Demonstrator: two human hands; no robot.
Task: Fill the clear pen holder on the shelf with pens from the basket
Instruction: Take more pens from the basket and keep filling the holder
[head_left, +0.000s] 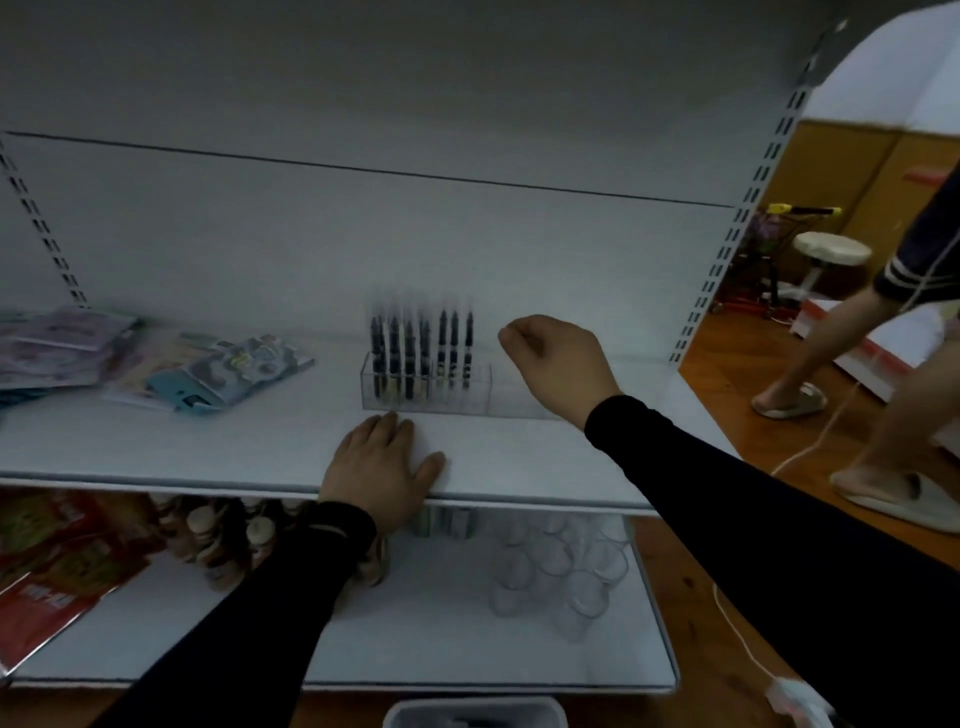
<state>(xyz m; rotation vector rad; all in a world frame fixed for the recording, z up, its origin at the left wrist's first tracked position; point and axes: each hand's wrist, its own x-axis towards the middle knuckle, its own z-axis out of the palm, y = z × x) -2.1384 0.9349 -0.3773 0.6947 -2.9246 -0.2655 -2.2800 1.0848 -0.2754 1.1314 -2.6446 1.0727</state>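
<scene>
A white plastic basket (475, 713) sits at the frame's bottom edge, its contents hard to make out. On the matte white shelf (260, 441), the left hand (382, 470) lies flat with fingers straight, just short of the clear pen holder (431, 387) — a rectangular, divided acrylic tray. Dark, slim pens (415, 358) stand upright in its left compartments; the right compartments look empty. The right hand (556, 364) hovers beside the pens, fingers curled; whether it pinches anything cannot be told through the blur. The next pens are best dropped tip-down into the right compartments while the left hand steadies the light holder. Glossy packets (208, 374) lie farther left.
</scene>
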